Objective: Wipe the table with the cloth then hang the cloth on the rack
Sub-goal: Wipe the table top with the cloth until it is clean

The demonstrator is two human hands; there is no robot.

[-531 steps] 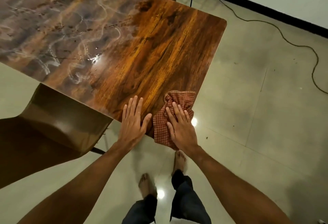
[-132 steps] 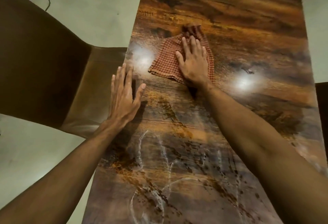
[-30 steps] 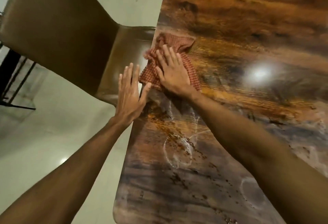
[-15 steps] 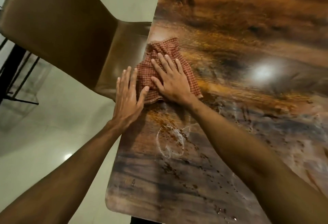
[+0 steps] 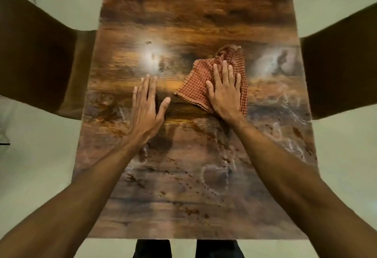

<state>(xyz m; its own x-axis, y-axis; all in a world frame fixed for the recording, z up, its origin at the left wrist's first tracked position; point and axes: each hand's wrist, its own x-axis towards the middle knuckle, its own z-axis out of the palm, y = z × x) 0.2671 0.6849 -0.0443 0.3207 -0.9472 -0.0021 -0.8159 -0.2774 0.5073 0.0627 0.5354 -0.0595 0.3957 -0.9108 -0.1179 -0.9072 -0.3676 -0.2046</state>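
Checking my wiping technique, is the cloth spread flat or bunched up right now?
Bunched. The cloth lies crumpled on the table under the flat right hand, folds rising beyond its fingertips.

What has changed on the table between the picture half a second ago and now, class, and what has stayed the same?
The right hand has slid the cloth from the table's left edge, beside the chair, toward the right half. The left hand has moved inward from that edge too. Nothing was picked up or released. Unchanged: the right hand presses flat on the cloth, the left hand lies flat on bare wood, and smears remain on the near part.
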